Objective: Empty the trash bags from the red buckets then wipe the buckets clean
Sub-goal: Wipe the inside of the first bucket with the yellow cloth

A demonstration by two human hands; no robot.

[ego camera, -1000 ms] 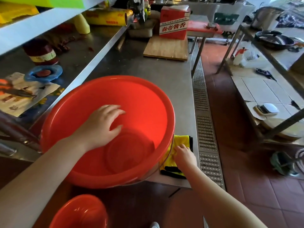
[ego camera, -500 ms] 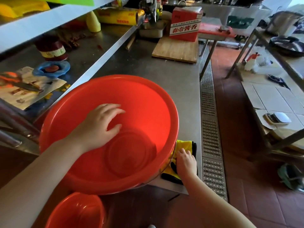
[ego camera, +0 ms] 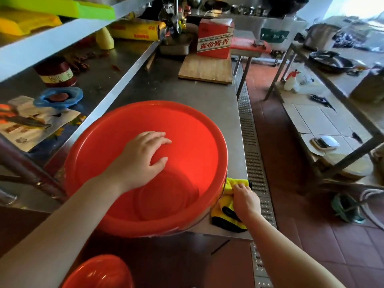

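— While the left hand (ego camera: 143, 157) lies inside the big red bucket (ego camera: 187, 129), what are its fingers doing?

— They're spread and relaxed, pressed flat against the bucket's far-left inner wall, thumb out to the side. They grasp nothing. The bucket sits on the near end of the steel table (ego camera: 174, 90), its near rim hanging a little over the table's edge, and there's no bag in it, just bare red plastic.

— And the right hand (ego camera: 246, 199)?

— Down at the near right corner of the table, just beside the bucket. Its fingers are curled into the yellow cloth (ego camera: 225, 220), bunching it up. The cloth has a black border and lies partly tucked against the bucket's right side.

— Any other bucket about?

— A second red bucket (ego camera: 99, 273), lower down at the near left, below the table's edge; only its top shows.

— What else is on the table?

— Far along it, a wooden board (ego camera: 205, 69) with a red box (ego camera: 215, 38) standing at its far end. On the shelf to the left, a blue dish (ego camera: 59, 97) and a yellow roll (ego camera: 135, 31). To the right of the table, a metal floor grate (ego camera: 250, 142) runs along the red tiles.
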